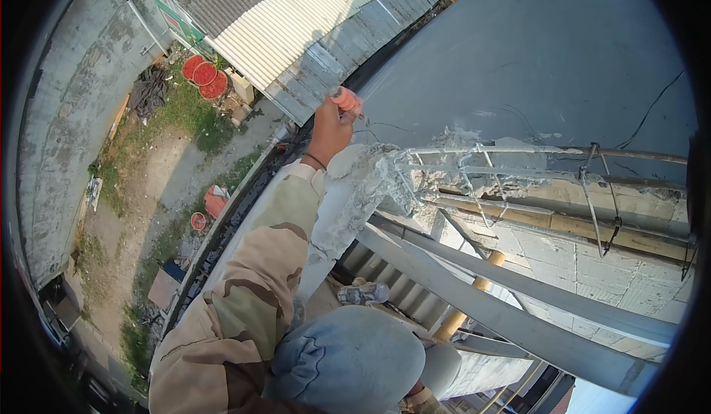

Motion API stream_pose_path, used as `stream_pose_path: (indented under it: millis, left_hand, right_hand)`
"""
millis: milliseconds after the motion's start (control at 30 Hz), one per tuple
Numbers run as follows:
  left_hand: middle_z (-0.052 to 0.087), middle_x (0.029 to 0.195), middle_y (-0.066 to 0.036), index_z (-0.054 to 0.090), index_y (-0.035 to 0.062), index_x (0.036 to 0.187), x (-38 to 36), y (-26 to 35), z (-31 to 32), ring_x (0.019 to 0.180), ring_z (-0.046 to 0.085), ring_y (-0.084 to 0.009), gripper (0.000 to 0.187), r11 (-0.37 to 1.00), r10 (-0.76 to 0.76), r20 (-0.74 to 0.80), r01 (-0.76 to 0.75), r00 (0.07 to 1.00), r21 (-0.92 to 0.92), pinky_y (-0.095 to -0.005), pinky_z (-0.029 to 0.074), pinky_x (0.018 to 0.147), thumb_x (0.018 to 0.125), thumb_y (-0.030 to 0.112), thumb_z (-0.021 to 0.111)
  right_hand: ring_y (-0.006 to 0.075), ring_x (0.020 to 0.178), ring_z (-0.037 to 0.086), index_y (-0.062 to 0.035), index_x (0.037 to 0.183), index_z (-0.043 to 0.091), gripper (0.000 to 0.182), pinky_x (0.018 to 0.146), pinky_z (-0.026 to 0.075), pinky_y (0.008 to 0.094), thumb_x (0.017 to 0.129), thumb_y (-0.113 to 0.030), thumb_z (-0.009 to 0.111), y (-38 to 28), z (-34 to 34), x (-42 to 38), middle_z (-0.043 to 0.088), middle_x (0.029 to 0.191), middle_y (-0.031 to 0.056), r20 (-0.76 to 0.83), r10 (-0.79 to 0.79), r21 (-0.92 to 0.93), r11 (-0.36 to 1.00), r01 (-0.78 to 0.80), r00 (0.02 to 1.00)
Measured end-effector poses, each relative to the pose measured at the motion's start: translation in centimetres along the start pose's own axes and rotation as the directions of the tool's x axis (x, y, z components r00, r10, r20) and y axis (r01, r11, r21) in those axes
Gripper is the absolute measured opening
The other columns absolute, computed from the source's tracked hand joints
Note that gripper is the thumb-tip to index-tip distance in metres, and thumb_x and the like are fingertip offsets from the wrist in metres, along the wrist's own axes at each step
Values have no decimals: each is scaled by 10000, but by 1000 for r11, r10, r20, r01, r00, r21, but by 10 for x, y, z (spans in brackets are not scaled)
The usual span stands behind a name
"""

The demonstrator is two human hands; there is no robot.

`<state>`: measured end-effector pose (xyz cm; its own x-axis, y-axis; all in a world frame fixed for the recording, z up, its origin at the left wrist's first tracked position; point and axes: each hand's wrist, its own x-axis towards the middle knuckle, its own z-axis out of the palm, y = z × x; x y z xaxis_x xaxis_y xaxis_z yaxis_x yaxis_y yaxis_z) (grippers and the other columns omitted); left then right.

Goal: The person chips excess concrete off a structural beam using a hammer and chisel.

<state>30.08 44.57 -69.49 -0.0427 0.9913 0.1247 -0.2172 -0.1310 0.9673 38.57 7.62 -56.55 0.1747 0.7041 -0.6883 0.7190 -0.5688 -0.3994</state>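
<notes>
My left hand point(330, 129), in a camouflage sleeve point(259, 273) with a dark band at the wrist, reaches out over the corner of the concrete. Its fingers are closed around a short orange cylindrical object point(346, 101) with a paler end; its exact kind is not clear. Just below the hand lies rough, broken concrete point(370, 177), from which bare steel bars point(503, 150) with bent stirrups point(592, 199) run to the right. My knee in faded blue denim point(355, 358) shows at the bottom. My right hand cannot be made out.
A smooth grey slab point(533, 58) with cracks spreads at the upper right. Left of the wall edge is a drop to the ground point(178, 184), with red round trays point(204, 73). Metal beams point(503, 303), a bamboo pole point(466, 299) and a plastic bottle point(363, 293) lie below. A corrugated roof point(274, 29) stands beyond.
</notes>
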Motion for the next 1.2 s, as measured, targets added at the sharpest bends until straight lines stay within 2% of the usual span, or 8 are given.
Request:
stream_pose_path:
  millis: [133,333,500,567,667,900,1033,1200]
  left_hand:
    - [715,939,-158,581,-7,1054,-22,-22,34,865,714,-302,219,979,90,55,-99,994,179,-362,550,793,887,-38,720]
    - [630,991,-75,490,17,1031,11,-10,22,898,597,-148,179,990,88,-415,-126,906,-65,-293,531,834,962,-72,629]
    - [550,970,-38,446,54,1035,-47,-59,41,878,596,-147,239,937,-123,-301,211,945,279,-314,546,833,961,-71,636]
    - [563,991,-47,449,91,1045,-48,-95,50,897,635,-180,233,782,-453,-502,56,737,-621,-360,565,878,978,-50,621]
    - [533,930,-13,448,147,1140,-34,-45,18,866,586,-154,294,473,-700,-339,52,629,-879,-463,560,912,982,-51,598]
    - [536,971,-19,393,134,1052,-49,-83,40,840,603,-152,259,971,-237,-530,189,814,-143,-352,584,833,998,-16,598]
    - [527,987,-23,365,137,1069,-19,-31,24,858,592,-141,321,517,-787,-425,101,447,-850,-359,557,763,970,-15,630]
    - [536,994,-30,386,130,1045,-18,-58,4,842,599,-127,296,790,-473,-539,64,697,-610,-342,568,784,968,-8,637]
  right_hand:
    - [442,644,674,-57,1130,572,325,587,508,497,985,-332,668,-4,-6,-1,645,687,232,-13,-25,-19,1000,25,1000]
    - [443,652,675,-61,1129,574,327,594,508,499,983,-338,668,1,-6,-12,648,695,234,-22,1,-8,1000,-1,1000]
    - [443,659,676,-64,1129,576,328,599,508,501,982,-343,668,-4,-12,-13,650,702,235,-32,-16,-10,1000,16,999]
    - [444,661,676,-66,1129,576,329,602,508,502,982,-345,668,-1,-13,-10,651,705,236,-32,-17,-12,1000,17,999]
    - [444,665,677,-68,1129,577,330,605,509,504,981,-348,668,3,-5,-18,652,710,236,-16,15,3,1000,-15,1000]
    - [445,675,678,-72,1129,579,332,613,509,507,979,-355,668,-3,-10,-11,656,719,238,-22,0,9,1000,0,1000]
    - [446,680,679,-75,1129,580,333,617,509,508,978,-358,669,-3,-7,-13,658,725,239,-25,5,16,1000,-5,1000]
    - [447,687,679,-78,1129,582,335,623,509,510,977,-363,669,-1,-6,-15,660,732,241,-18,16,21,1000,-16,1000]
